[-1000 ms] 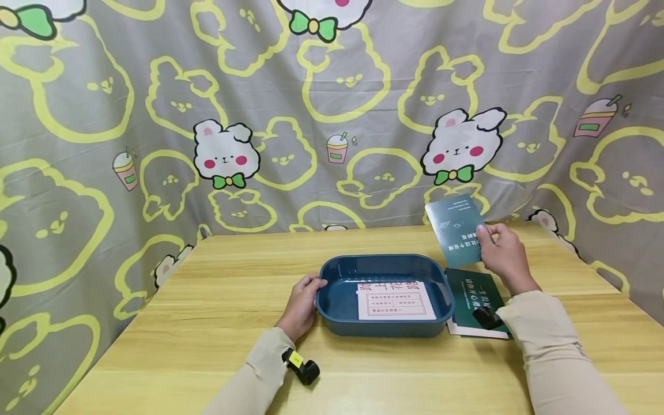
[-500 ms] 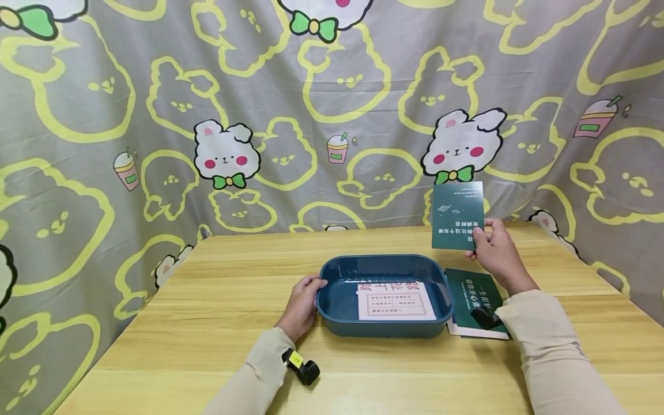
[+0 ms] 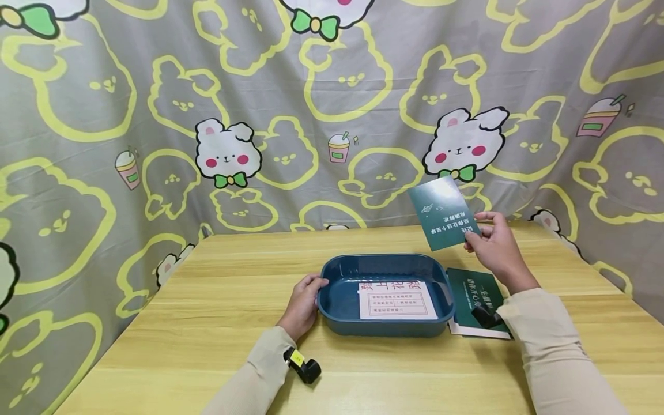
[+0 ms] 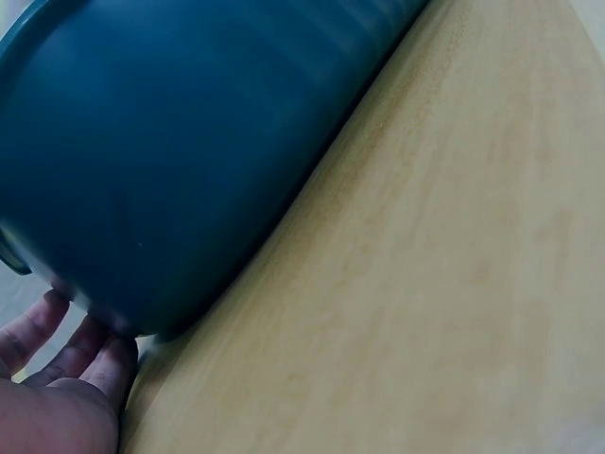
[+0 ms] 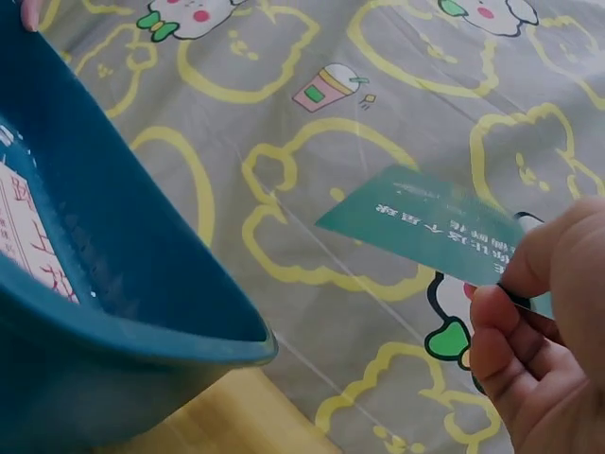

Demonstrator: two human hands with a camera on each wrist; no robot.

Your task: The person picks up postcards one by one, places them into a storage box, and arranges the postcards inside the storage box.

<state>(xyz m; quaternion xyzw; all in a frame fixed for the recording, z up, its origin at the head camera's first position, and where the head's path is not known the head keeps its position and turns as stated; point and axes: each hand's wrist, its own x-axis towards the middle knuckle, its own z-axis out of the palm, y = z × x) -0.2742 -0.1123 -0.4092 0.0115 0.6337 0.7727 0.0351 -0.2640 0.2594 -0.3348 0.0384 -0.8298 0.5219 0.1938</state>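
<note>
In the head view my right hand [image 3: 500, 251] pinches a dark green card [image 3: 443, 210] by one corner, between thumb and fingers. White characters and a small planet drawing are printed on the card, which is tilted in the air behind the tray's right end. My left hand [image 3: 302, 305] grips the left end of a dark blue oblong tray [image 3: 386, 329], thumb at the rim. Its fingers [image 4: 112, 369] press the outer wall in the left wrist view. Inside the tray lies a white card [image 3: 398, 302] with red characters.
More green cards [image 3: 472, 288] lie stacked against the tray's right end, a white edge showing below; my right wrist camera partly covers them. A wooden table [image 3: 223, 323] bears everything. Behind it hangs a grey curtain [image 3: 290, 207] with rabbit prints.
The green card in my right hand has swung upright and then tilted to the left, and sits a little higher than a second ago. My left hand and the tray stay put.
</note>
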